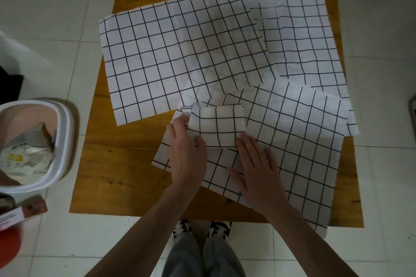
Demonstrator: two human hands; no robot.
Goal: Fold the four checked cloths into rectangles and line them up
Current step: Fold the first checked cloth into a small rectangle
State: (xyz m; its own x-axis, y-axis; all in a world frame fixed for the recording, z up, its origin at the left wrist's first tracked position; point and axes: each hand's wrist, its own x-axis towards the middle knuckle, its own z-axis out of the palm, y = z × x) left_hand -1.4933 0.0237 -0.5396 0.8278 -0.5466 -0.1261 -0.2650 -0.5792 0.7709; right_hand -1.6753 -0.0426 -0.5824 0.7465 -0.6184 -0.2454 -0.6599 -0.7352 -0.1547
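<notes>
White cloths with a black grid lie on a wooden table. A small folded cloth rests on top of a spread cloth at the near right. My left hand grips the folded cloth's left edge, fingers curled on it. My right hand lies flat, fingertips pressing the folded cloth's lower right corner. A large open cloth covers the table's far left, and another cloth lies at the far right, partly under the others.
A white bin with wrappers inside stands on the tiled floor left of the table. A reddish box lies below it. My shoes show beneath the table's near edge.
</notes>
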